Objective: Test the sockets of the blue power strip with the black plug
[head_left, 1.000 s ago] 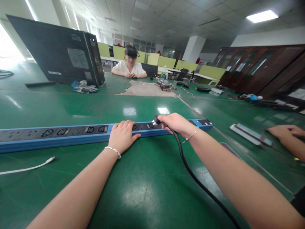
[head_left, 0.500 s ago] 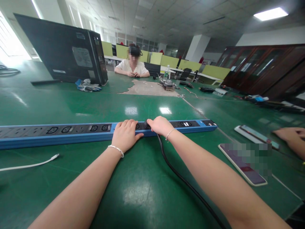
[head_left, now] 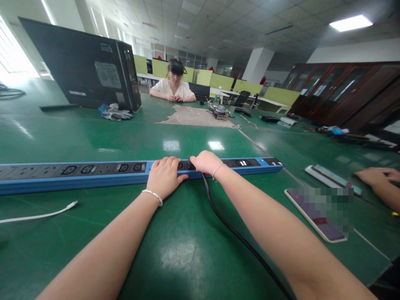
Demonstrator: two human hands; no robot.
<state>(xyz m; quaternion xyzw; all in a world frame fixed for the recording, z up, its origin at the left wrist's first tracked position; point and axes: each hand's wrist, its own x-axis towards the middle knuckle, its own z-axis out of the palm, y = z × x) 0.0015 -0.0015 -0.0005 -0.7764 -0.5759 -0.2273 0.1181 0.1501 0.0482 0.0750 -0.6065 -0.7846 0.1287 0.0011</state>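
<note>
A long blue power strip (head_left: 87, 181) with black sockets lies across the green table. My left hand (head_left: 163, 175) grips it near the middle, fingers over the top and thumb along the front side. Just to the right, my right hand (head_left: 206, 162) is closed around a black plug (head_left: 190, 165) at the strip's sockets. Fingers hide most of the plug, so I cannot tell how deep it sits. From under that hand a black power cord (head_left: 226, 223) runs down toward the bottom edge, beside my right forearm.
A phone (head_left: 317, 216) and a light, flat, long object (head_left: 333, 180) lie at right, near another person's hand (head_left: 376, 177). A white cable (head_left: 46, 216) lies at left. Farther back are a black computer case (head_left: 84, 68), gloves (head_left: 115, 112) and a seated person (head_left: 173, 87).
My right hand has shifted slightly left with the plug, and the cord has moved along with it. My left hand stays where it was on the power strip.
</note>
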